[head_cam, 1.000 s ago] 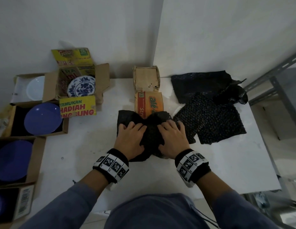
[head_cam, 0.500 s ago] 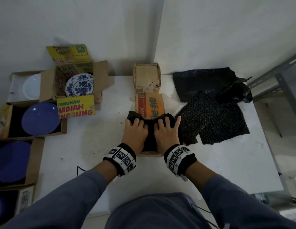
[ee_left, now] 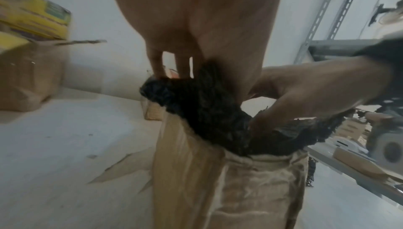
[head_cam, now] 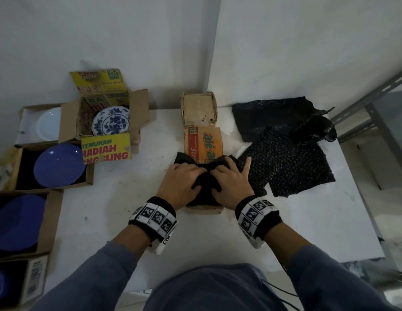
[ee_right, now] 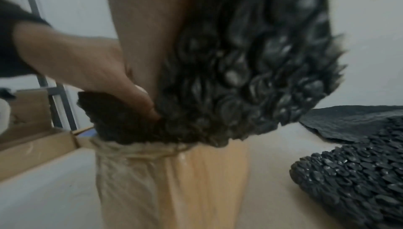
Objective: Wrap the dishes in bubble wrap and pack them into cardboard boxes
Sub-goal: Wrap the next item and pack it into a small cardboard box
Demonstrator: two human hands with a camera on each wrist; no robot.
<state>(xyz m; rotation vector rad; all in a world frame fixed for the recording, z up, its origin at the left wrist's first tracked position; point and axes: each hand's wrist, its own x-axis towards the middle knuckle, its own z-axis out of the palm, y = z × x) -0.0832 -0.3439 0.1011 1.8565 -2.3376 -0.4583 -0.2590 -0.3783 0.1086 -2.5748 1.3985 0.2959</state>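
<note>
downward, both hands [head_cam: 205,185] on bundle [head_cam: 205,176]

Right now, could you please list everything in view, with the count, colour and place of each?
Bundle: one, black bubble wrap, in the open box under both hands.
Box: one, brown, orange flap, table centre.
Wrap sheets: a few, black, table right.
Printed box: one, yellow flaps, holding a blue-and-white plate.
Blue plates: at least two, in boxes far left.
White plate: one, in a box, back left.
Table: white.
Shelf: grey, right.
Hands: left, right, pressing the bundle down.
</note>
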